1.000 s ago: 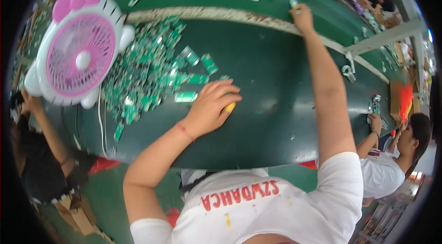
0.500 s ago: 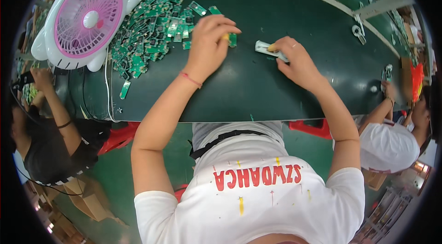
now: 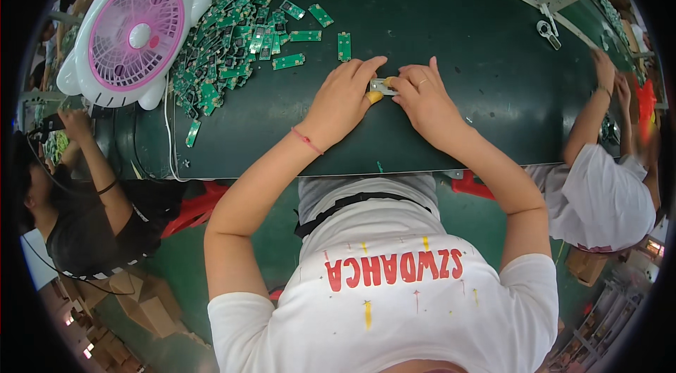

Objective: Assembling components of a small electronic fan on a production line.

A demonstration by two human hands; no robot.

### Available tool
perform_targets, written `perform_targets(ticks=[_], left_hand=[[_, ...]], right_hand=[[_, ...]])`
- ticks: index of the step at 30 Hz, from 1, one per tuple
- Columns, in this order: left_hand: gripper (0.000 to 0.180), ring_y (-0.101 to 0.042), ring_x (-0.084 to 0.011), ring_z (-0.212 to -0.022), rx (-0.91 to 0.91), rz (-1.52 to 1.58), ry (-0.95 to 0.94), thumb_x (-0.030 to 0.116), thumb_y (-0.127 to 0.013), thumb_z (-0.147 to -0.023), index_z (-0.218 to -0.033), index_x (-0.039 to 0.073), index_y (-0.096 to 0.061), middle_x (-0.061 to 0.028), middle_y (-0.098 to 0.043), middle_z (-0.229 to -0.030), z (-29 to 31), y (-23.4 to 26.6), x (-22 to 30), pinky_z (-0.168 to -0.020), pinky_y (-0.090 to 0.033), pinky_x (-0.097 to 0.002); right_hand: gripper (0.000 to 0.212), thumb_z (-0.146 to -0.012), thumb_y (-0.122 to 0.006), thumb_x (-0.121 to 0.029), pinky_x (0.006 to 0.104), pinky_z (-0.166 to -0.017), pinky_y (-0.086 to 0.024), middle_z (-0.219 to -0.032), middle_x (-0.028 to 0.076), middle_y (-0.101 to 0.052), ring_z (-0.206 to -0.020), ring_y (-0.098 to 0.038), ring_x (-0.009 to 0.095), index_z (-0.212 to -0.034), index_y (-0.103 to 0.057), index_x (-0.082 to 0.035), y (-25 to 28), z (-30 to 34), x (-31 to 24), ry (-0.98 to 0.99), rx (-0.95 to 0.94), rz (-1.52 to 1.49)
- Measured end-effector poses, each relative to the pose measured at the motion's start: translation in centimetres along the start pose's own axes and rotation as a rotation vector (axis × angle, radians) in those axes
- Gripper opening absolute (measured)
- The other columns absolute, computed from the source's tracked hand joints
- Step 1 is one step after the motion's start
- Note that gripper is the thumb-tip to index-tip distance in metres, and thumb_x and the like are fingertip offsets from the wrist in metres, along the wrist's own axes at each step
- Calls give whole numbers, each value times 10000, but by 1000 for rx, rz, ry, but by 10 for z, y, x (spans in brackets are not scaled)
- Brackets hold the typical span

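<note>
A small whitish rectangular casing [image 3: 381, 86] is held between my two hands, low over the dark green bench. My left hand [image 3: 339, 101] grips its left end, with a yellow finger cot on the thumb. My right hand [image 3: 428, 104] closes over its right end, a yellow cot on one finger, and hides much of that end. Whether a board lies inside the casing cannot be made out. Just beyond my left hand lies a single green circuit board [image 3: 343, 46]. More loose boards, including a horizontal one [image 3: 305, 36], lie between it and a large heap of circuit boards [image 3: 229, 35].
A white and pink fan [image 3: 139, 36] stands at the far left, its white cable [image 3: 168, 141] running down the bench. A small whitish part [image 3: 548, 34] lies at the far right. Co-workers sit at both sides, the right one's arm [image 3: 590, 109] reaching over the bench.
My right hand has moved left with the casing, and my left hand has come nearer to grip it too. The board by my left fingers now lies alone. The right co-worker's hand has moved farther away.
</note>
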State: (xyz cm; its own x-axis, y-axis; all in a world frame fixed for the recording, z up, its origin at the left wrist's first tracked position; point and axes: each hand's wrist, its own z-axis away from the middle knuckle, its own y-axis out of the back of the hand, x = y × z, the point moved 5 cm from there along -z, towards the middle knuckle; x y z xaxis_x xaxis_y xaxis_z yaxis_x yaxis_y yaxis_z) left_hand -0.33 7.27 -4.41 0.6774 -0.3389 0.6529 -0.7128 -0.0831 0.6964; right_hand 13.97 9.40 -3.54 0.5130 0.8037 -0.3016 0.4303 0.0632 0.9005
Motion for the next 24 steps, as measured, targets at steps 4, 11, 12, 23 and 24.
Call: perform_targets(ticks=[4,11,12,23,24], left_hand=[[583,-564,-207,-773,21,17,-13,-20,-659,-714,-1251,105,-467,-53,-563,-919,0,2,-2,-730,-487,-329],[564,-544,-261,-942,-54,32,17,-8,-626,-714,-1247,85,-467,-69,-564,-955,-2,0,-3,-847,-427,-382],[575,-549,-226,-857,-31,0,-20,-10,-640,-716,-1254,96,-468,-56,-563,-942,-3,0,-1,-812,-438,-354],[567,-542,-258,-905,-100,-41,-8,-40,-585,-708,-1251,96,-486,-71,-552,-939,-1,3,2,-805,-423,-366],[572,-542,-256,-900,-95,-45,-12,-45,-584,-706,-1251,97,-486,-69,-551,-931,-1,3,2,-803,-423,-364]], right_hand=[[325,-773,-563,-36,620,-1008,-271,-987,128,-511,-977,-491,323,-1097,-534,-44,-1,1,-16,30,5,194],[300,-763,-616,-16,574,-1044,-270,-992,114,-484,-1058,-491,277,-1054,-550,-41,-5,-3,9,1,-53,-57],[293,-757,-622,-17,570,-1042,-279,-989,115,-486,-1048,-494,278,-1041,-558,-43,-5,-2,9,18,-34,-118],[90,-813,-546,-124,625,-1047,-195,-989,88,-518,-1123,-488,267,-879,-529,-65,-8,-5,-1,130,5,52],[84,-818,-572,-127,609,-1055,-199,-988,85,-524,-1109,-498,259,-866,-534,-70,-9,-5,1,129,7,44]])
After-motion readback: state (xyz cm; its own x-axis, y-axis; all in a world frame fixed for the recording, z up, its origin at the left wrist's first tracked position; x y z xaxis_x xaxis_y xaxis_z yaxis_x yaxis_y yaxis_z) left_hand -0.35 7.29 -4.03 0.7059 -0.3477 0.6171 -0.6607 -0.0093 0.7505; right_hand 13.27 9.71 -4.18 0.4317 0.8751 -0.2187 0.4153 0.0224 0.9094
